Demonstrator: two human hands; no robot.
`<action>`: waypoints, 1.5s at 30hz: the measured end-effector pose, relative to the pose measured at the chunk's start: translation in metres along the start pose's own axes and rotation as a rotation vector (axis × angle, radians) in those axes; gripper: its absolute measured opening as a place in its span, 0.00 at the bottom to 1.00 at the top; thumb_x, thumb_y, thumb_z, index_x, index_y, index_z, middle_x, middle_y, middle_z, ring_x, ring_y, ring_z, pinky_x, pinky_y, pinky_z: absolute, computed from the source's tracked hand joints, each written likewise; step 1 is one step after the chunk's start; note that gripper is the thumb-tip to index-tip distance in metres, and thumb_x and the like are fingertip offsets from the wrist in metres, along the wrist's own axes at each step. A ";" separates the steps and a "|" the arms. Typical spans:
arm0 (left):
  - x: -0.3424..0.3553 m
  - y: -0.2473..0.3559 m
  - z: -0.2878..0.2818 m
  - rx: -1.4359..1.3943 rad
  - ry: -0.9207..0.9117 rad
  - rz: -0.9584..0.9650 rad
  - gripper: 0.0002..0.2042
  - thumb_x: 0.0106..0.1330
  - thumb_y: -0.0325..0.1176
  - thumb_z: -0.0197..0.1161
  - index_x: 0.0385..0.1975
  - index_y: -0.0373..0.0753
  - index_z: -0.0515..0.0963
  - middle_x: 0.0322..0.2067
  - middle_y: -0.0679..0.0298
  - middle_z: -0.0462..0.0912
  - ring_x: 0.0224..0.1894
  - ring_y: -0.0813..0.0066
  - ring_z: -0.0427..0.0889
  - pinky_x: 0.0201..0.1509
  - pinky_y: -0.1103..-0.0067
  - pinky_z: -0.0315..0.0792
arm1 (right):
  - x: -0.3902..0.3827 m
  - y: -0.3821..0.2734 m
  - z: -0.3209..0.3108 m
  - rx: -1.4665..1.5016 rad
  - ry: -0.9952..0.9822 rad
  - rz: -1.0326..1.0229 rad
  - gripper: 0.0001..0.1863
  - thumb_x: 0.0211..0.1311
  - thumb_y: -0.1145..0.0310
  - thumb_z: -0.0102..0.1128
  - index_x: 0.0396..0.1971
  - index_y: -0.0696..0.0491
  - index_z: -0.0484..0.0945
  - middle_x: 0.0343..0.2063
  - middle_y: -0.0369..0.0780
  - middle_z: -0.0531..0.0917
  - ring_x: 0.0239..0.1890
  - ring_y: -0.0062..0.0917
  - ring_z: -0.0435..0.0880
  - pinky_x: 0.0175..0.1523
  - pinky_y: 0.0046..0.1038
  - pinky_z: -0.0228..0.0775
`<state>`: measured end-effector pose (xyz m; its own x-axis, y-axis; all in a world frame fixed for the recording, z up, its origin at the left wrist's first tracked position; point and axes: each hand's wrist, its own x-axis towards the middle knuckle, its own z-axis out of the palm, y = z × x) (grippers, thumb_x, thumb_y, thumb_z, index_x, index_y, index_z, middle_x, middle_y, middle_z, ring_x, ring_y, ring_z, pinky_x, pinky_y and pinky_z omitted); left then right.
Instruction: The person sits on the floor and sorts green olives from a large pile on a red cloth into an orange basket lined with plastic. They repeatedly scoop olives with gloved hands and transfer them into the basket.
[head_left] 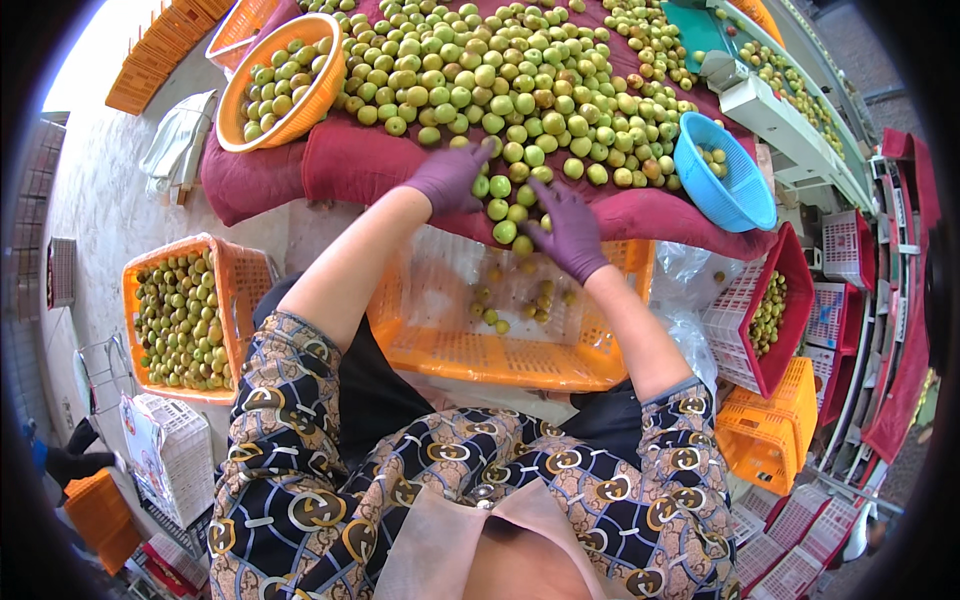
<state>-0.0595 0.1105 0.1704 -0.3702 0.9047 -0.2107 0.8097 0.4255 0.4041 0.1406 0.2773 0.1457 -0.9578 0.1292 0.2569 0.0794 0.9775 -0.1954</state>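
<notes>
In the head view, round green fruits with brown patches (490, 82) were heaped on thick maroon cloth (350, 165). The purple-gloved left hand (452, 182) was placed at the heap's near edge; whether a fruit was pinched could not be told. The purple-gloved right hand (570, 230) was positioned opposite, fingers spread beside fruits. Below, a rectangular orange plastic crate lined with clear film (500, 362) contained scattered fruits. A round orange plastic basket (322, 95) and a perforated orange crate at left (240, 290) were well filled; few fruits were contained in a round blue plastic basket (725, 195).
</notes>
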 end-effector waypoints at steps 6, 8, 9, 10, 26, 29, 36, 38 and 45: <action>-0.012 0.013 0.023 -0.271 -0.054 0.413 0.33 0.56 0.36 0.72 0.64 0.40 0.70 0.61 0.50 0.71 0.60 0.50 0.74 0.65 0.64 0.70 | 0.009 -0.002 -0.030 0.562 -0.340 0.279 0.18 0.65 0.53 0.64 0.46 0.50 0.85 0.39 0.43 0.87 0.43 0.35 0.86 0.51 0.35 0.77; -0.012 0.017 0.017 -0.448 -0.089 0.484 0.32 0.56 0.37 0.70 0.63 0.43 0.72 0.56 0.52 0.77 0.56 0.50 0.79 0.61 0.66 0.74 | 0.042 0.014 -0.033 0.534 -0.052 0.243 0.17 0.66 0.56 0.63 0.48 0.49 0.84 0.42 0.42 0.86 0.46 0.36 0.85 0.53 0.35 0.77; -0.014 0.024 0.002 -0.520 -0.145 0.421 0.30 0.57 0.37 0.70 0.62 0.43 0.74 0.54 0.53 0.79 0.54 0.51 0.80 0.60 0.65 0.74 | 0.061 0.024 -0.032 0.517 0.092 0.227 0.16 0.66 0.58 0.62 0.49 0.49 0.83 0.43 0.42 0.86 0.48 0.37 0.85 0.54 0.35 0.76; -0.016 0.022 -0.009 -0.442 -0.075 0.278 0.28 0.58 0.36 0.70 0.60 0.42 0.74 0.54 0.54 0.80 0.56 0.53 0.79 0.61 0.65 0.73 | 0.086 0.032 -0.025 0.459 0.208 0.116 0.16 0.66 0.60 0.61 0.51 0.49 0.82 0.45 0.41 0.86 0.50 0.38 0.84 0.56 0.35 0.75; -0.014 0.007 0.001 -0.022 0.001 0.189 0.25 0.57 0.38 0.70 0.58 0.59 0.79 0.68 0.57 0.64 0.62 0.47 0.71 0.67 0.64 0.69 | 0.050 0.023 -0.003 0.238 0.077 0.007 0.25 0.53 0.75 0.65 0.53 0.43 0.78 0.42 0.39 0.83 0.47 0.39 0.80 0.55 0.40 0.71; -0.012 -0.008 0.005 -0.165 0.005 0.520 0.20 0.54 0.30 0.70 0.50 0.54 0.85 0.66 0.56 0.69 0.62 0.47 0.72 0.67 0.64 0.69 | 0.016 0.037 -0.010 0.398 0.107 0.047 0.24 0.56 0.74 0.66 0.54 0.44 0.78 0.45 0.40 0.84 0.49 0.36 0.82 0.56 0.37 0.72; -0.007 -0.032 -0.005 -0.265 0.212 0.041 0.16 0.57 0.25 0.66 0.47 0.42 0.83 0.47 0.58 0.83 0.46 0.59 0.83 0.51 0.69 0.78 | -0.014 0.111 -0.080 1.014 0.467 0.793 0.12 0.69 0.64 0.64 0.46 0.54 0.76 0.24 0.33 0.76 0.23 0.15 0.74 0.27 0.21 0.66; -0.007 -0.031 -0.004 -0.269 0.264 -0.008 0.18 0.57 0.28 0.67 0.50 0.42 0.81 0.46 0.57 0.83 0.44 0.60 0.84 0.50 0.70 0.78 | -0.014 0.122 -0.113 1.150 0.578 0.903 0.11 0.68 0.63 0.64 0.41 0.53 0.77 0.18 0.30 0.71 0.17 0.12 0.67 0.22 0.18 0.58; -0.005 -0.024 0.011 0.072 0.186 0.099 0.25 0.55 0.36 0.70 0.55 0.41 0.76 0.47 0.54 0.80 0.50 0.52 0.80 0.56 0.63 0.74 | -0.006 0.211 -0.179 1.613 0.951 0.984 0.15 0.71 0.57 0.58 0.38 0.55 0.79 0.29 0.39 0.84 0.28 0.22 0.81 0.35 0.22 0.76</action>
<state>-0.0721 0.0957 0.1516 -0.3598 0.9330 -0.0030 0.8741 0.3382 0.3487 0.2123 0.5131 0.2724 -0.3190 0.9190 -0.2318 -0.4020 -0.3526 -0.8450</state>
